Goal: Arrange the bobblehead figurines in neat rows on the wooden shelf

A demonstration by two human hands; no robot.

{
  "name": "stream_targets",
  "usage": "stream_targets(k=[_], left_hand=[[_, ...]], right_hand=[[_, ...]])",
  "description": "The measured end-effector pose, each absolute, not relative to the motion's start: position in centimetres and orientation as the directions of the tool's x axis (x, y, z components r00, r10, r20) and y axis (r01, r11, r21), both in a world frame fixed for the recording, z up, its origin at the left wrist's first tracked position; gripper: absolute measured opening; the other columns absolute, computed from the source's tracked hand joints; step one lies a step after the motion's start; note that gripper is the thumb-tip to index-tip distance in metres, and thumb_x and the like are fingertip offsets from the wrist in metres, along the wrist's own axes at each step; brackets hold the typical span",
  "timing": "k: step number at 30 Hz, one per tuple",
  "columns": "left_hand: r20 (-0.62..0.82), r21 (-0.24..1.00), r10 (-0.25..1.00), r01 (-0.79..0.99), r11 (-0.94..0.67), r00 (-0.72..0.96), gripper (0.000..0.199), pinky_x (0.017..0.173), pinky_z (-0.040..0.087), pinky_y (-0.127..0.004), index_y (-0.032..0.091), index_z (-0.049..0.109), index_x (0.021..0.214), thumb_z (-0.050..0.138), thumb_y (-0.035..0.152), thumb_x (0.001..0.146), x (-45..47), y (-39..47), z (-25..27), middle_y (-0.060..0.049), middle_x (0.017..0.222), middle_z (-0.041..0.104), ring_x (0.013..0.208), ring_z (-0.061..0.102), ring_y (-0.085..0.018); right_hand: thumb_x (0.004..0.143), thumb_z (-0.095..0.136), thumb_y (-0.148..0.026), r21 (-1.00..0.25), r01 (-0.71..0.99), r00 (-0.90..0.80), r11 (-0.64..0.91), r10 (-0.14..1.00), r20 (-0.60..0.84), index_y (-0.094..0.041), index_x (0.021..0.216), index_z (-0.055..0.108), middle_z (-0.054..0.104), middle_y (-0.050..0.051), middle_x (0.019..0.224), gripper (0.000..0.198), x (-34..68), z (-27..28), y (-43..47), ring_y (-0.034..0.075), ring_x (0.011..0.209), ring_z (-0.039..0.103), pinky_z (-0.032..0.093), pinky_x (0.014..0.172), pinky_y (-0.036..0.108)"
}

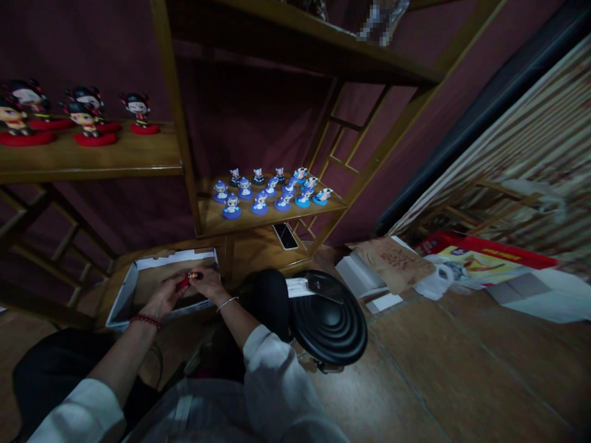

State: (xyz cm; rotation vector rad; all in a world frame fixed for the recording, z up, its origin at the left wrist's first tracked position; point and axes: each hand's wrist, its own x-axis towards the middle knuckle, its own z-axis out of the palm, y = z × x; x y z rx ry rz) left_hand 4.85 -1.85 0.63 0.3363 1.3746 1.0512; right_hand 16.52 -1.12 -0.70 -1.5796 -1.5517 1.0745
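In the head view, which is the only one we have, we see two bare hands meeting above an open white box (124, 294). Between them is a small red and dark object (185, 283) (it looks like a figurine, but the fingers hide part of it). The left hand (165, 296) is curled and closed around the red part, and the right hand (209, 285) seems to pinch the dark end. We think two hands share it because it is so small, and that over the box a slip would be caught.

On the lower shelf (217, 229), the purple and blue figures (260, 203) stand in rows, with small gaps, probably so that each can be seen. The front ones are near the shelf's edge, so a careless sleeve could push them. A phone (285, 236) lies flat below them. On the left shelf (92, 165), figures on red bases (138, 114) stand farther apart.

For moving, the box is open upward, but its walls limit the sides. The right knee (270, 301) is close beside the black round stool (330, 344), so we judge the right elbow has less freedom there.
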Motion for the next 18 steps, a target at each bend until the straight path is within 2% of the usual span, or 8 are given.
stream_targets(k=[7, 12, 18], left_hand=[[-0.638, 0.716, 0.758, -0.465, 0.521, -0.133, 0.035, 0.08, 0.053, -0.041, 0.017, 0.055, 0.117, 0.056, 0.035, 0.088, 4.4, -1.1, 0.7, -0.009, 0.117, 0.058, 0.097, 0.06, -0.02], [-0.656, 0.674, 0.747, -0.531, 0.513, -0.111, 0.033, 0.077, 0.054, -0.039, 0.016, 0.055, 0.115, 0.056, 0.034, 0.088, 4.3, -0.7, 0.4, -0.008, 0.113, 0.059, 0.093, 0.06, -0.019], [-0.671, 0.639, 0.734, -0.584, 0.501, -0.104, 0.028, 0.068, 0.054, -0.032, 0.015, 0.057, 0.11, 0.056, 0.033, 0.088, 4.4, -0.6, -0.1, -0.006, 0.103, 0.061, 0.082, 0.061, -0.015]], right_hand=[[0.076, 0.061, -0.018, -0.887, 0.455, -0.074, -0.077, 0.99, -0.124, -0.025, 0.094, 0.072, 0.074, -0.002, 0.099, 0.022, 16.4, -0.4, -0.6, 0.015, 0.095, 0.067, 0.05, 0.086, 0.023], [0.081, 0.057, -0.017, -0.898, 0.424, -0.04, -0.117, 0.988, -0.148, -0.025, 0.098, 0.071, 0.073, 0.0, 0.103, 0.023, 16.2, -1.1, -0.1, 0.014, 0.097, 0.066, 0.049, 0.089, 0.023], [0.08, 0.059, -0.017, -0.907, 0.381, -0.03, -0.178, 0.978, -0.204, -0.026, 0.094, 0.071, 0.073, -0.002, 0.092, 0.02, 16.1, -2.4, 0.4, 0.012, 0.082, 0.069, 0.053, 0.078, 0.022]])
